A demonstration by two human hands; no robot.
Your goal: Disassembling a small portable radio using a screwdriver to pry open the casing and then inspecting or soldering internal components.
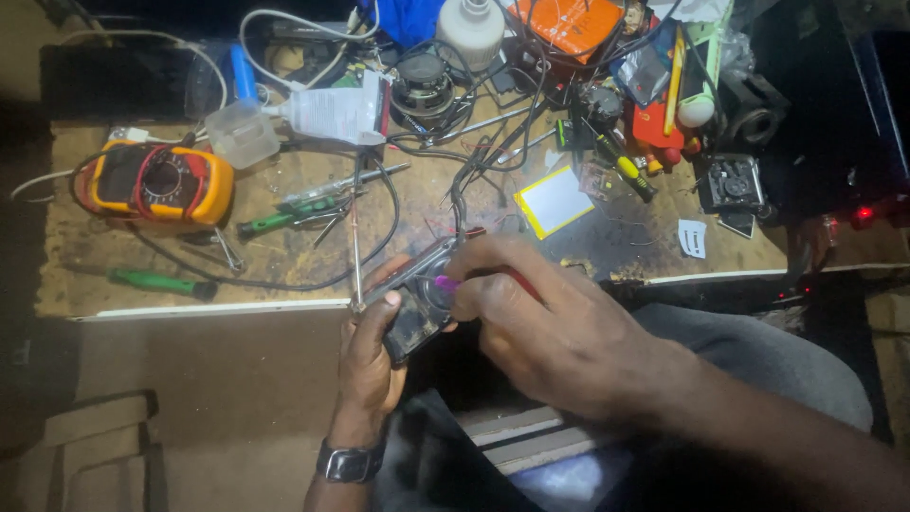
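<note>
Left hand closed around a small dark device at the worktop edge, right hand pinching a red-handled tool into it; a slip could gouge the device or drop it.

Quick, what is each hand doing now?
Left hand: closed on a small dark device.
Right hand: fingers closed on a purple-tipped tool.

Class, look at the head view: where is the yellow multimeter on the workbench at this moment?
The yellow multimeter lies at the far left of the workbench, beside a clear plastic container and above a green-handled screwdriver, well away from both hands.
</note>
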